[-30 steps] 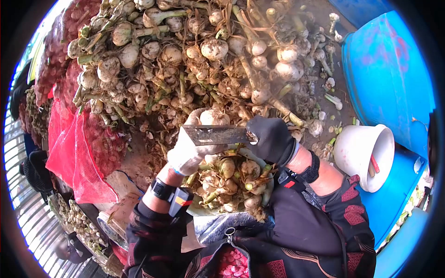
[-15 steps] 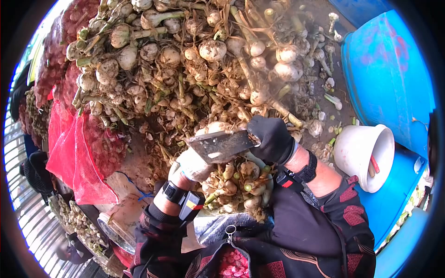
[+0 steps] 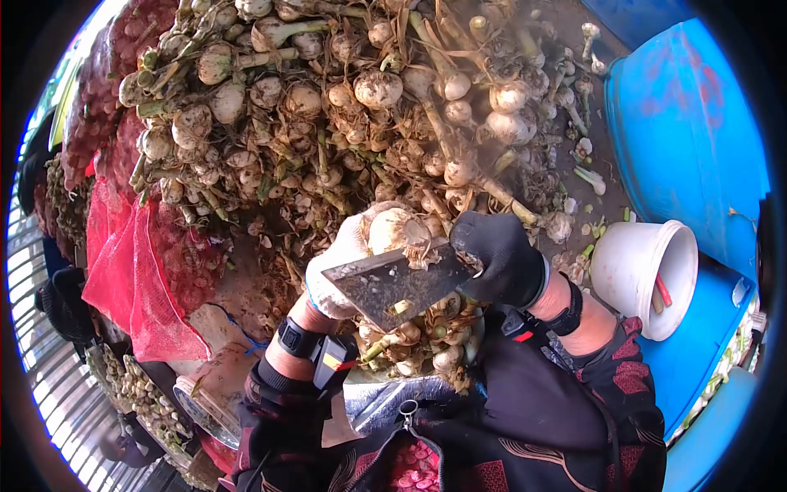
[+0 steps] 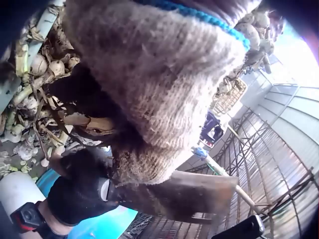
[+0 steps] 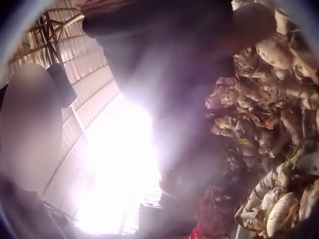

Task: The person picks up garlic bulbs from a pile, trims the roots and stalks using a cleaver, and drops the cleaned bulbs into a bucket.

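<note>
My left hand (image 3: pixel 332 271), in a pale knitted glove, grips a large whitish garlic bulb (image 3: pixel 390 231) above the pile's near edge. In my black-gloved right hand (image 3: pixel 498 256) is a cleaver (image 3: pixel 373 287), its broad dark blade reaching left just below the bulb. Loose dry skin (image 3: pixel 420 250) hangs from the bulb at the blade's upper edge. A small pale stem piece (image 3: pixel 402 306) overlaps the blade's lower part. In the left wrist view the knitted glove (image 4: pixel 154 74) covers most of the bulb, with the blade (image 4: pixel 179 196) beyond. Glare blurs the right wrist view.
A big heap of garlic with stems (image 3: pixel 311 107) lies ahead. Cut garlic bulbs (image 3: pixel 406 353) fill a container at my lap. Right stand a white bucket (image 3: pixel 615 266) with red-handled items inside and blue barrels (image 3: pixel 680 148). Left are red mesh sacks (image 3: pixel 139 271).
The left hand dipped toward my body, then rose again with the bulb. The cleaver has turned so more of its flat face shows. The right hand shifted slightly right and down.
</note>
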`<state>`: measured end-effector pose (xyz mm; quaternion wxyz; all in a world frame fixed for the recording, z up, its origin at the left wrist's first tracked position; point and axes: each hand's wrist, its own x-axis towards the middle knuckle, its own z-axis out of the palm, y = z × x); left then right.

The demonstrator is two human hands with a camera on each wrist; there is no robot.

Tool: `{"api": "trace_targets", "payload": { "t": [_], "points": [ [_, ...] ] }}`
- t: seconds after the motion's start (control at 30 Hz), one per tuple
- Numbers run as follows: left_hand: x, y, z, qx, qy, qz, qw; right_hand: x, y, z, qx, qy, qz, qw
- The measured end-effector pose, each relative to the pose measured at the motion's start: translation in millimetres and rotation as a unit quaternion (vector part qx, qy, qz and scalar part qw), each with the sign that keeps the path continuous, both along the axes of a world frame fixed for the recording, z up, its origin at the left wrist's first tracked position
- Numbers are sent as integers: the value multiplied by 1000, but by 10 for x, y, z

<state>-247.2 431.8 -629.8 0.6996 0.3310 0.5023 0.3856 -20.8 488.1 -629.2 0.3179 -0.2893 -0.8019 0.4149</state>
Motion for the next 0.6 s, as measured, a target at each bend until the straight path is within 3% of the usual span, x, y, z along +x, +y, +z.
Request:
{"api": "trace_targets", "payload": {
  "t": [0.03,0.17,0.23,0.27,0.37,0.4,0.43,0.5,0.53,0.57,0.6],
  "points": [
    [-36,-114,-138,87,75,-16,993,0,-4,-10,18,-34,4,999],
    [-244,-315,-357,107,140,-103,979,8,-39,-174,50,-60,6,997],
    [-244,-362,-345,53,192,-159,967,6,-97,-329,54,-73,-16,996],
    [-157,-373,-347,-6,96,-63,993,2,-79,-385,62,-84,-36,994],
    [-153,-402,-292,-25,39,-57,997,-17,-102,-448,76,-110,-45,990],
    [-208,-421,-313,24,221,-139,965,75,-71,-766,88,-141,-68,984],
    [-212,-344,9,110,252,-216,937,219,-77,-1040,15,-231,-89,969],
    [-250,-308,-120,138,-32,-64,988,244,-101,-853,25,-148,-126,981],
    [-171,-309,-153,71,99,77,990,196,-101,-733,-9,-154,-145,977],
    [-333,-264,-442,-119,-325,194,918,168,-63,-618,-5,-154,-147,977],
    [-163,11,-163,-79,-261,223,936,135,-49,-513,-50,-109,-140,983]
  ]
}}
